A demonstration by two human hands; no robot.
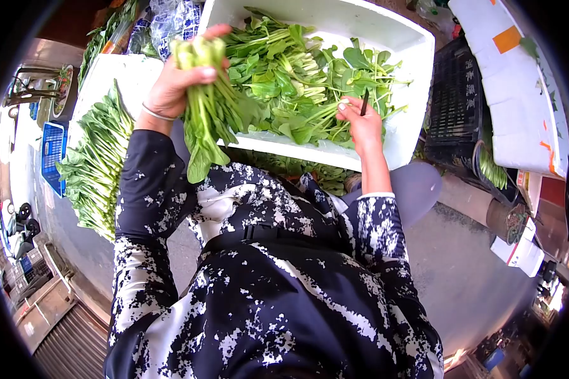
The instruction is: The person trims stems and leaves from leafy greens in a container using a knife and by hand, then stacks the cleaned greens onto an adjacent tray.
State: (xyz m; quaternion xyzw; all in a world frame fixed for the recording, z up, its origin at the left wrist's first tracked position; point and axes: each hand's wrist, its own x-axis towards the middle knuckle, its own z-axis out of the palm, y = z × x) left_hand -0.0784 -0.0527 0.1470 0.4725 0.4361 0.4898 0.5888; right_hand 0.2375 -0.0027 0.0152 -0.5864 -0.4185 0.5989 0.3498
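Observation:
My left hand (182, 81) is wrapped round a bunch of leafy greens (210, 110), pale stem ends up and leaves hanging down, near the left wall of a white foam box (409, 69). Inside the box lie more leafy greens (265, 63). Over the box's right part, my right hand (363, 123) is closed on a thin dark tool (365, 101), its fingertips at the stems of some greens. Whether those fingers also pinch a stem is too small to tell.
A large pile of greens (98, 170) lies at the left by a white surface (129, 69). Further left is a blue crate (54, 158). On the right are a black crate (452, 95) and a white foam piece (518, 82).

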